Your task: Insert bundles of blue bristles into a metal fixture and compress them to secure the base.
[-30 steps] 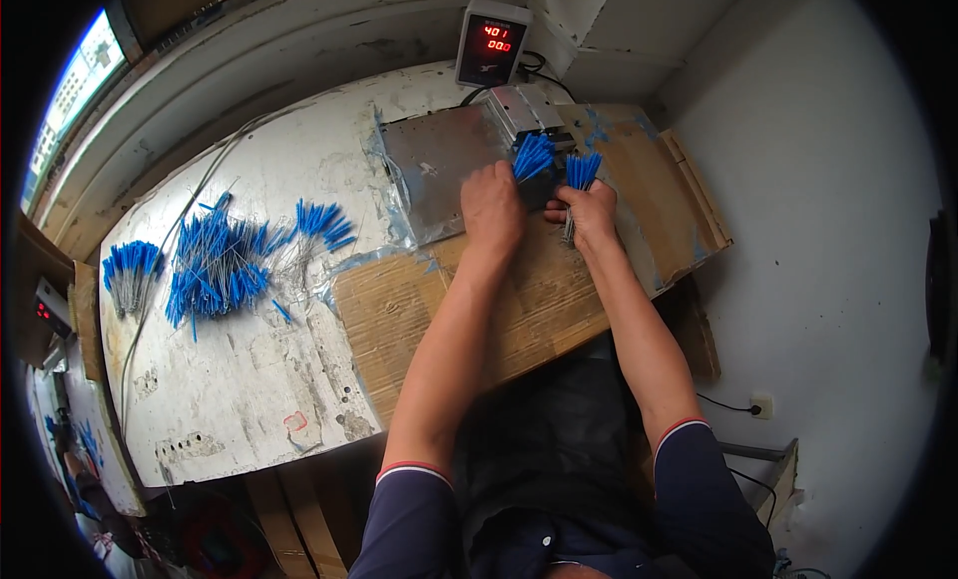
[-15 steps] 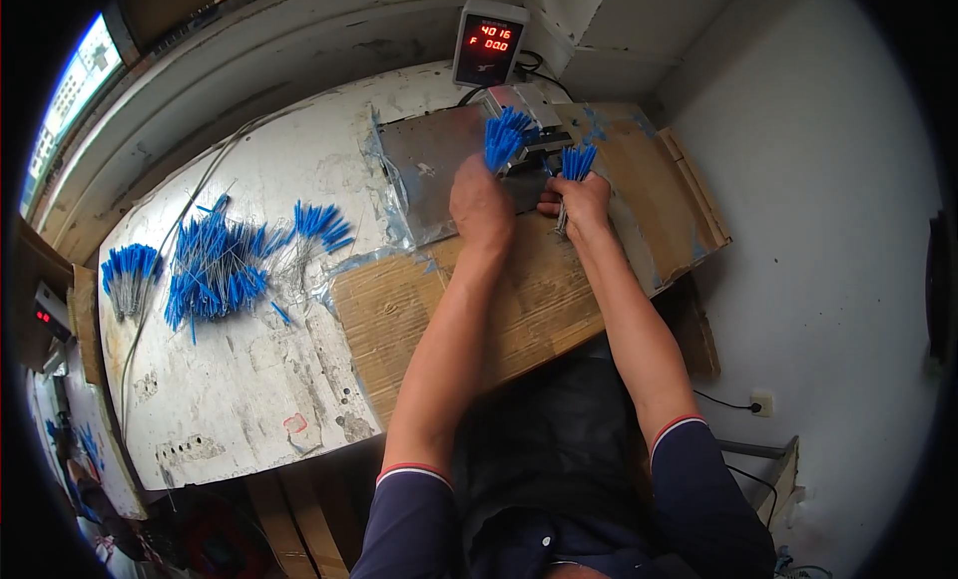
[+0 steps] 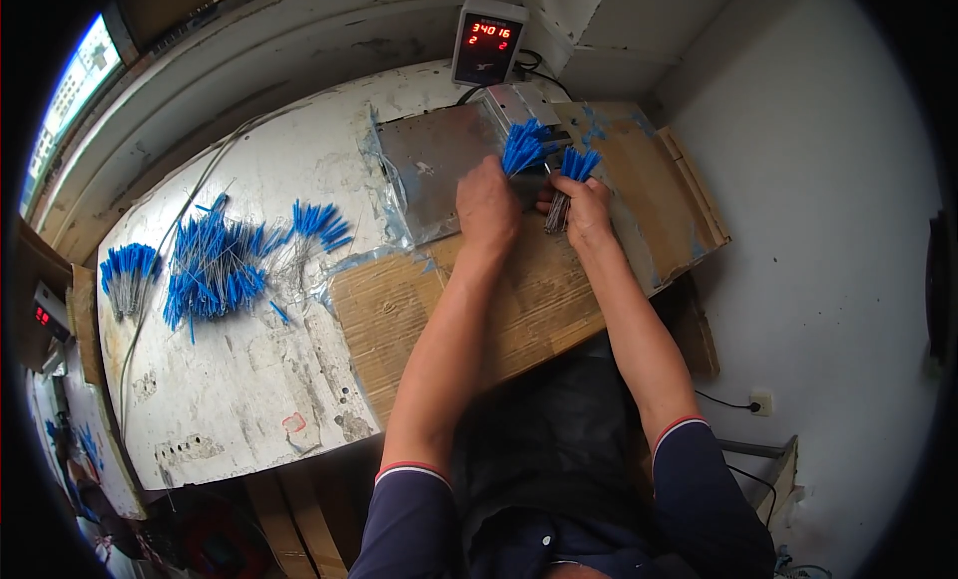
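Note:
My left hand [image 3: 488, 207] is closed around a bundle of blue-tipped wires [image 3: 525, 148], the blue ends fanning out above the fist. Just to its right, my right hand [image 3: 589, 210] grips a second blue-tipped bundle [image 3: 578, 163], whose thin silvery ends hang below the fingers. Both hands are in front of a small metal machine [image 3: 521, 102], which the left bundle partly hides. Between the hands the right fingertips are dark and partly hidden, so whether they also pinch a single wire I cannot tell.
Loose blue-tipped wires lie in a large pile [image 3: 215, 265] on the worn white table [image 3: 239, 399], with smaller bunches on either side. A metal plate [image 3: 429, 170] and cardboard [image 3: 429, 310] cover the work area. Behind the machine stands a box with a red display [image 3: 487, 55].
My left hand and its bundle have shifted slightly right and downward, closer to the right hand. The right hand has barely moved, its wires tilting a little. The red display reads differently.

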`<state>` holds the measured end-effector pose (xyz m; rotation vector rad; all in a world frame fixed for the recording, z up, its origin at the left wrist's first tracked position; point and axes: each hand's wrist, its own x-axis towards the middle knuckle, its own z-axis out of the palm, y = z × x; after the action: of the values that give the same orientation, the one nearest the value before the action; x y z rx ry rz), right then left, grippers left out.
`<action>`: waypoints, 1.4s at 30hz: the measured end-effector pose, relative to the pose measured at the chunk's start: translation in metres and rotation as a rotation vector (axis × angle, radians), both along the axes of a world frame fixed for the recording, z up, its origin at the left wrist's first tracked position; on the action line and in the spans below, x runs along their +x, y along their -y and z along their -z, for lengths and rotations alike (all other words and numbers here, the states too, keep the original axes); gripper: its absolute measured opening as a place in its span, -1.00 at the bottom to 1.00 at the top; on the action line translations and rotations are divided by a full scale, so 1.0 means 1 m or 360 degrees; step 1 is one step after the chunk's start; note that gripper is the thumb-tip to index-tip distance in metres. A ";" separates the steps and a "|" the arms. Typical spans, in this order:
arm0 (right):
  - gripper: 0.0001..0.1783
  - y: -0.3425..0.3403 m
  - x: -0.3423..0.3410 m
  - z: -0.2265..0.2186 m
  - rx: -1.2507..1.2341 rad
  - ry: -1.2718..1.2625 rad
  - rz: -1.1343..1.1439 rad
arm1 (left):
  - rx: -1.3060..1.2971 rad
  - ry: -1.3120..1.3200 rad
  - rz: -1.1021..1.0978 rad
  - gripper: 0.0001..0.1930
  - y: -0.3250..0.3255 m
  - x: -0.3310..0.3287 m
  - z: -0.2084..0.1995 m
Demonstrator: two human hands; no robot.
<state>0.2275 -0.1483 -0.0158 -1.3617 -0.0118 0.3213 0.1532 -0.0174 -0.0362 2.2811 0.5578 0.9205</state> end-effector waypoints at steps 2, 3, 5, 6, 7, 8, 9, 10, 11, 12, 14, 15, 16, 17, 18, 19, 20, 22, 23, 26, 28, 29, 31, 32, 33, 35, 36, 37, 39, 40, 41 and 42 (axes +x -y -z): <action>-0.84 0.003 -0.002 0.001 0.0065 0.0010 -0.0041 | -0.0015 -0.0066 0.0015 -0.80 0.000 -0.001 -0.002; -0.84 0.004 -0.003 0.002 0.0065 0.0010 -0.0042 | -0.0015 -0.0066 0.0014 -0.80 0.000 -0.002 -0.003; -0.82 0.004 -0.004 0.003 0.0068 0.0073 0.0050 | 0.0005 -0.0072 0.0022 -0.80 0.001 -0.003 -0.003; -0.82 0.004 -0.004 0.003 0.0069 0.0073 0.0048 | 0.0006 -0.0072 0.0020 -0.80 0.000 -0.003 -0.003; -0.83 0.004 -0.004 0.004 0.0070 0.0088 0.0045 | 0.0002 -0.0077 0.0029 -0.80 0.000 -0.003 -0.003; -0.83 0.004 -0.004 0.004 0.0070 0.0102 0.0041 | -0.0001 -0.0083 0.0037 -0.80 -0.001 -0.003 -0.003; -0.83 0.004 -0.004 0.004 0.0070 0.0102 0.0040 | -0.0001 -0.0083 0.0036 -0.80 -0.001 -0.003 -0.003; -0.84 0.006 -0.004 0.005 0.0038 0.0119 0.0029 | 0.0001 -0.0076 0.0045 -0.80 -0.001 -0.003 -0.004; -0.85 0.007 -0.002 0.005 0.0005 0.0135 0.0018 | 0.0003 -0.0068 0.0054 -0.80 -0.001 -0.002 -0.004; -0.85 0.009 -0.001 0.006 0.0005 0.0137 0.0018 | 0.0002 -0.0067 0.0054 -0.80 0.000 -0.002 -0.005; -0.85 0.010 -0.003 0.004 -0.0003 0.0093 -0.0018 | 0.0071 -0.0042 0.0070 -0.81 0.000 -0.002 -0.004; -0.85 0.010 -0.003 0.004 -0.0002 0.0093 -0.0019 | 0.0071 -0.0042 0.0068 -0.81 0.000 -0.002 -0.003; -0.88 0.010 -0.005 0.001 0.0009 0.0081 -0.0001 | 0.0128 -0.0038 0.0077 -0.82 0.000 -0.002 -0.002; -0.90 0.010 -0.007 -0.001 0.0021 0.0070 0.0017 | 0.0184 -0.0034 0.0085 -0.82 0.000 -0.002 -0.001; -0.90 0.009 -0.008 -0.001 0.0021 0.0070 0.0017 | 0.0184 -0.0033 0.0085 -0.82 0.000 -0.001 0.000; -0.90 0.010 -0.007 -0.001 0.0000 0.0100 0.0033 | 0.0220 -0.0066 0.0108 -0.83 0.001 -0.001 0.000; -0.90 0.011 -0.007 0.000 -0.0022 0.0130 0.0050 | 0.0255 -0.0099 0.0130 -0.84 0.001 -0.001 -0.001; -0.90 0.011 -0.006 0.001 -0.0040 0.0145 0.0062 | 0.0265 -0.0101 0.0118 -0.84 0.003 -0.001 0.000; -0.90 0.010 -0.006 0.000 -0.0059 0.0159 0.0071 | 0.0276 -0.0104 0.0104 -0.84 0.003 -0.001 0.001; -0.91 0.007 -0.006 -0.001 -0.0140 0.0125 0.0050 | 0.0149 -0.0047 -0.0044 -0.84 0.001 0.001 0.003; -0.91 0.002 -0.004 -0.002 -0.0182 0.0139 0.0054 | 0.0052 -0.0032 -0.0094 -0.84 0.001 0.001 0.004; -0.92 -0.001 -0.002 -0.001 -0.0224 0.0154 0.0057 | -0.0045 -0.0018 -0.0146 -0.84 0.001 0.001 0.003; -0.92 -0.005 -0.001 -0.003 -0.0249 0.0186 0.0083 | -0.0043 0.0025 -0.0144 -0.84 0.001 0.001 0.004; -0.92 -0.008 0.000 -0.004 -0.0275 0.0219 0.0108 | -0.0041 0.0070 -0.0144 -0.83 0.001 0.002 0.005; -0.92 -0.010 0.000 -0.005 -0.0274 0.0220 0.0106 | -0.0040 0.0070 -0.0145 -0.83 0.001 0.002 0.005; -0.92 -0.013 0.002 -0.004 -0.0300 0.0250 0.0176 | -0.0038 0.0083 -0.0138 -0.84 0.002 0.002 0.004; -0.92 -0.014 0.004 -0.004 -0.0302 0.0249 0.0178 | -0.0039 0.0082 -0.0137 -0.84 0.002 0.002 0.004; -0.89 -0.016 0.004 -0.005 -0.0363 0.0236 0.0170 | -0.0018 0.0114 -0.0148 -0.84 0.002 0.001 0.004; -0.86 -0.019 0.005 -0.006 -0.0424 0.0220 0.0161 | 0.0002 0.0143 -0.0161 -0.84 0.000 0.000 0.004; -0.87 -0.019 0.005 -0.007 -0.0457 0.0194 0.0166 | 0.0038 0.0183 -0.0163 -0.84 0.000 0.001 0.004; -0.87 -0.020 0.005 -0.008 -0.0488 0.0168 0.0171 | 0.0074 0.0223 -0.0165 -0.83 -0.001 0.001 0.003; -0.87 -0.020 0.007 -0.003 -0.0488 0.0168 0.0170 | 0.0074 0.0223 -0.0166 -0.83 0.000 0.001 0.003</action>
<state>0.2342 -0.1284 -0.0124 -1.6760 0.0232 0.1644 0.1543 -0.0172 -0.0392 2.2244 0.6037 1.1456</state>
